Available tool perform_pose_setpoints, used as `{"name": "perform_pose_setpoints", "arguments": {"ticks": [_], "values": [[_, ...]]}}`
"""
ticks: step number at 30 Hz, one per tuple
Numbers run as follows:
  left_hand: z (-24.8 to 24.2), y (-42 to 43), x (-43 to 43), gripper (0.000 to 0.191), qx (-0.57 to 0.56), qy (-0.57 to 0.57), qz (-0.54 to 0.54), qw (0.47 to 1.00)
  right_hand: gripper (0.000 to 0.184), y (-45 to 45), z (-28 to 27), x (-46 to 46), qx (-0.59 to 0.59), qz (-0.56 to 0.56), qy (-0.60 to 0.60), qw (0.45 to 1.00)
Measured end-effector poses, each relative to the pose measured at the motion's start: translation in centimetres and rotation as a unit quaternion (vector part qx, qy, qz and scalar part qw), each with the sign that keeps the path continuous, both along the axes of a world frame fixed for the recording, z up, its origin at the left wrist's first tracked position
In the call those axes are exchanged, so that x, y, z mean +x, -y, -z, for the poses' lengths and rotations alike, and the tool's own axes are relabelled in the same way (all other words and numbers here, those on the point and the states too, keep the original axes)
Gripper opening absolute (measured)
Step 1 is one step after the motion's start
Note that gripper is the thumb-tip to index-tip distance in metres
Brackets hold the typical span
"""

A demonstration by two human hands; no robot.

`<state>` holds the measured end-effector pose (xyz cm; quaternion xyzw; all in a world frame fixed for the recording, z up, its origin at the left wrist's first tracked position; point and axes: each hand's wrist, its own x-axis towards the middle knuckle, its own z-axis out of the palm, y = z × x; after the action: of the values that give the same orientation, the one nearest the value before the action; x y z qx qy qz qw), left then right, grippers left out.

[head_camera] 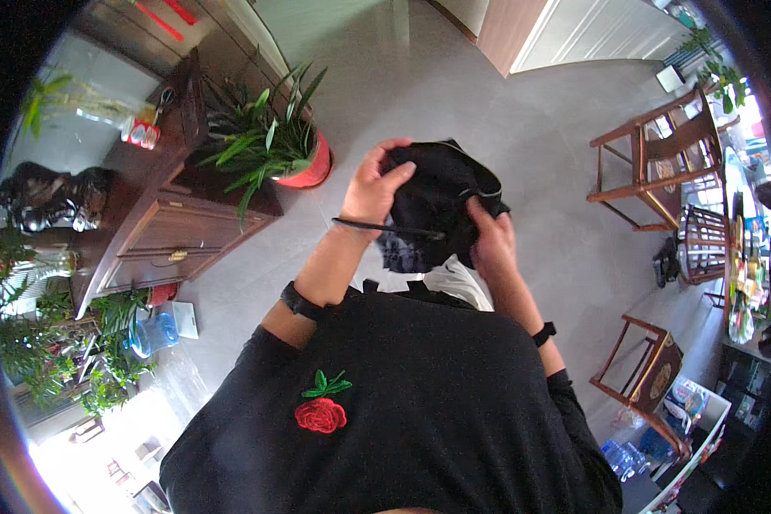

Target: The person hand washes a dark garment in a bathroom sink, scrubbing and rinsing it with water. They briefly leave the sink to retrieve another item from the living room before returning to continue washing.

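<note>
A black cloth item (pixel 424 186), bunched up with a pale-edged opening along its upper right, hangs between my hands in front of my torso. My left hand (pixel 376 183) grips its upper left part, with the thumb lying over the fabric. At the lower right edge, my right hand (pixel 493 241) pinches the cloth, its fingers partly hidden and slightly blurred. A thin black cord or strap (pixel 392 226) crosses my left wrist and runs over the cloth. The exact kind of cloth item cannot be told.
To the left, a potted plant in a red pot (pixel 315 164) stands beside a dark wooden cabinet (pixel 167 238). A blue water jug (pixel 154 335) sits below on the left. Wooden chairs (pixel 642 160) and a wooden stool (pixel 646 366) stand on the right.
</note>
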<state>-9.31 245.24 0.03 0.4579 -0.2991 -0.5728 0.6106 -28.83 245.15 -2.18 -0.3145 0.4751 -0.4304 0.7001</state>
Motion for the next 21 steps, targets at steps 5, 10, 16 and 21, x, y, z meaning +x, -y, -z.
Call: {"name": "perform_pose_setpoints", "arguments": {"ticks": [5, 10, 16, 21], "values": [[-0.8, 10.2, 3.6, 0.033, 0.028, 0.042, -0.049, 0.998, 0.034, 15.5, -1.3, 1.2, 0.071, 0.077, 0.129, 0.986], [1.2, 19.8, 7.8, 0.038, 0.048, -0.118, -0.066, 0.990, 0.054, 29.6, -0.6, 5.7, 0.105, -0.002, 0.145, 0.984], [4.4, 33.0, 15.9, 0.054, 0.044, -0.055, 0.103, 0.992, 0.054, 45.6, -0.6, 10.7, 0.101, -0.055, 0.156, 0.981], [2.8, 44.6, 20.7, 0.034, 0.099, 0.156, 0.156, 0.970, 0.051, 57.3, -3.7, 15.7, 0.076, -0.102, 0.144, 0.981]]}}
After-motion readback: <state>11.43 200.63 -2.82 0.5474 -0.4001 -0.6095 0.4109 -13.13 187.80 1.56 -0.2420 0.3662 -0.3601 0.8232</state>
